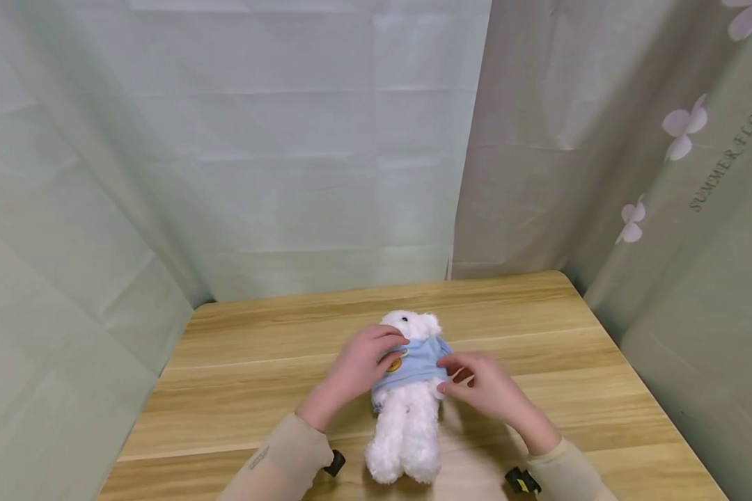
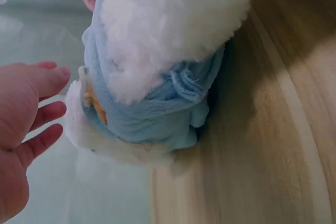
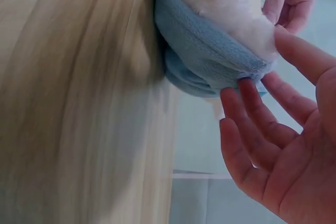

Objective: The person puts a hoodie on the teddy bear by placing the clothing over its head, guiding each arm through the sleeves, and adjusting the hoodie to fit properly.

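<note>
A white plush toy (image 1: 391, 435) lies on its back on the wooden table, head toward the far edge. It wears a light blue top (image 1: 423, 362) with a round yellow-brown patch (image 1: 393, 364) on the chest. Over the toy's chest and chin is my left hand (image 1: 370, 355), its fingers loosely bent; the left wrist view shows them apart with nothing between them. At the toy's other side, my right hand (image 1: 485, 386) holds the lower edge of the blue top (image 3: 210, 45), thumb near the white fur and fingers against the outside of the cloth.
The wooden table (image 1: 238, 390) has pale curtains behind it and on both sides. Flower prints and lettering mark the right curtain (image 1: 677, 292). Small black devices sit at the wrists, one (image 1: 334, 463) by the left sleeve and one (image 1: 522, 480) by the right sleeve.
</note>
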